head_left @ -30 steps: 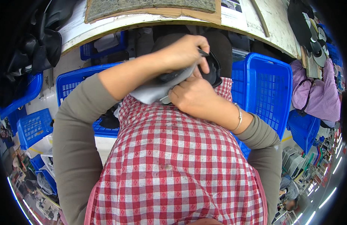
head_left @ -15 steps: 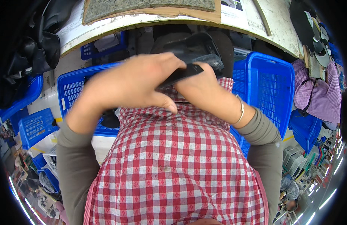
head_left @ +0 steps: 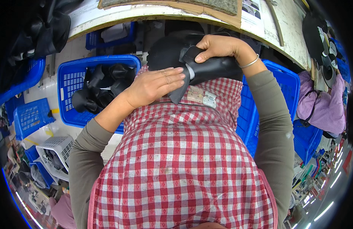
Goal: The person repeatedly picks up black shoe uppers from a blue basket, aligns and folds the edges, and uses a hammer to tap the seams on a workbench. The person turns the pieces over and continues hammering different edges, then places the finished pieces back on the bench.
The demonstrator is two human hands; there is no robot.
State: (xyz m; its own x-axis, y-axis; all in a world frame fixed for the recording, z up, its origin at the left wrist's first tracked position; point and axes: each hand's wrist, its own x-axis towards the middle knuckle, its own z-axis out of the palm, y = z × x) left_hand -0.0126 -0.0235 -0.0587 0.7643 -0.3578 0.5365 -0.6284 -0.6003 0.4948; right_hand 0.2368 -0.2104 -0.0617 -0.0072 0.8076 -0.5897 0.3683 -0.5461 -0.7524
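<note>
A glossy black leather shoe upper [head_left: 214,69] with a pale lining patch lies across my lap, over the red-and-white checked apron [head_left: 176,152]. My right hand [head_left: 218,47] grips its upper edge, thumb pressed on a folded flap. Flat against the near flap of the same piece rests my left hand [head_left: 158,84], fingers stretched and side by side; its thumb is hidden. Behind the hands sits a dark rounded form [head_left: 163,51], its kind unclear.
A blue crate [head_left: 64,101] with several black leather pieces stands at my left. Another blue crate [head_left: 287,76] is at my right. The worktable [head_left: 169,14] edge runs across the far side. Black pieces [head_left: 56,36] hang at the far left.
The smaller black piece between my blurred hands gives way to a larger shoe upper stretched on my lap. My right hand has moved up and right; my left has lowered onto the leather.
</note>
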